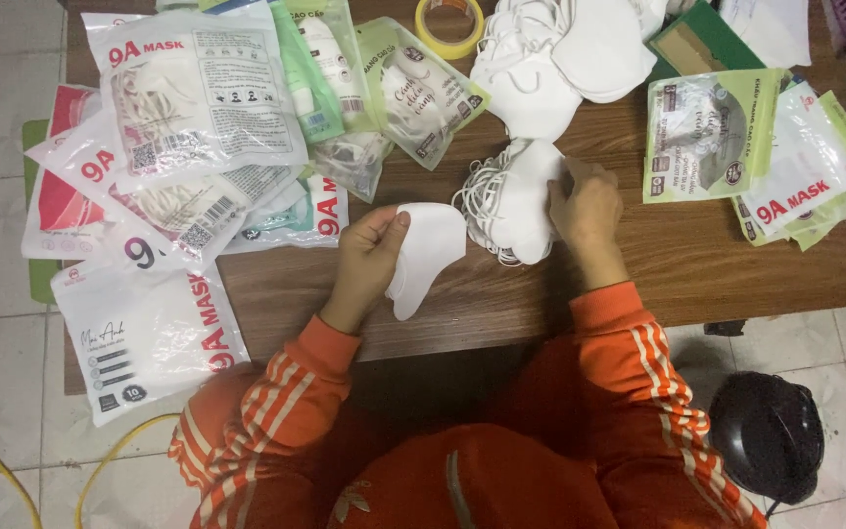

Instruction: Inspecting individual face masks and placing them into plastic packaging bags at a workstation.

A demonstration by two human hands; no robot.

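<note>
Entry, as I logged it from the head view. Left hand (369, 257): clamped, thumb over fingers, on one folded white mask (426, 255), held just above the wooden table (697, 264). Right hand (587, 208): fingers curled, pressing on the small mask stack (516, 201); actual grip undetermined. Progress, my judgement: one mask separated; stack and larger mask heap (560, 54) remained; sealed pouches (188, 98) lay left and right. Obscured: right fingertips; pouch contents; heap cut off at top.

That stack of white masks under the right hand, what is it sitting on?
The stack of white masks lies on the brown wooden table, ear loops spilling out at its left. The right hand covers its right edge, so nothing there can be seen.
</note>
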